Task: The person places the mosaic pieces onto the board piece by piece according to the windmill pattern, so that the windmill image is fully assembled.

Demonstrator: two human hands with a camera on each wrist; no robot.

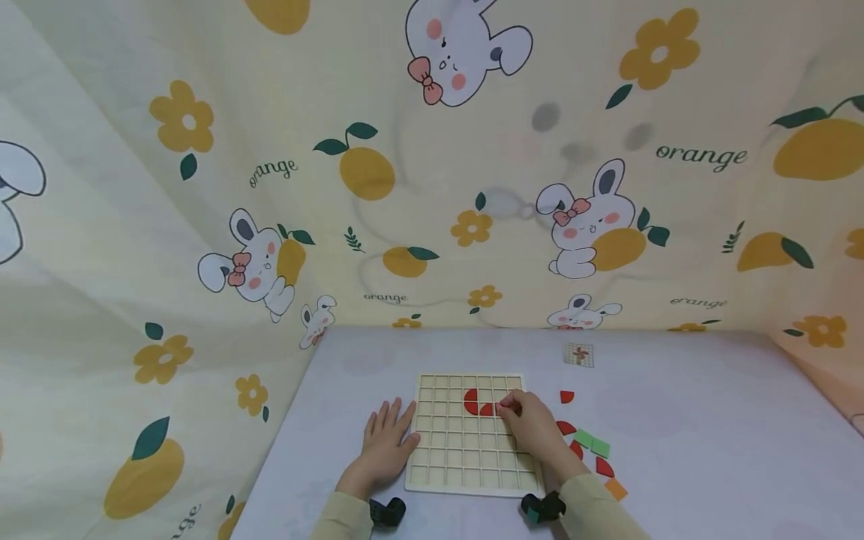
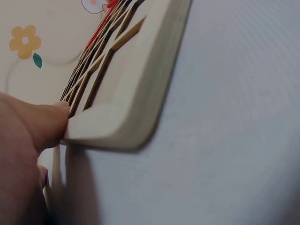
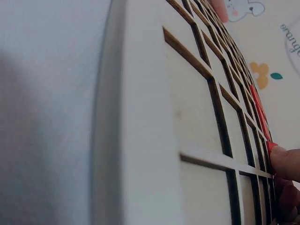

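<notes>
A pale wooden grid board lies on the table with several red quarter-circle tiles in its upper cells. My left hand rests at the board's left edge, fingers spread and straight. The left wrist view has the thumb against the board's rim near a corner. Over the upper right part of the board, my right hand pinches a red tile between thumb and fingers, at the grid's surface. Most of that tile is hidden by the fingertips.
Right of the board lie loose red quarter-circle tiles, green square tiles and an orange tile. Another red tile sits farther back. A small pattern card lies near the back of the table, before a printed curtain.
</notes>
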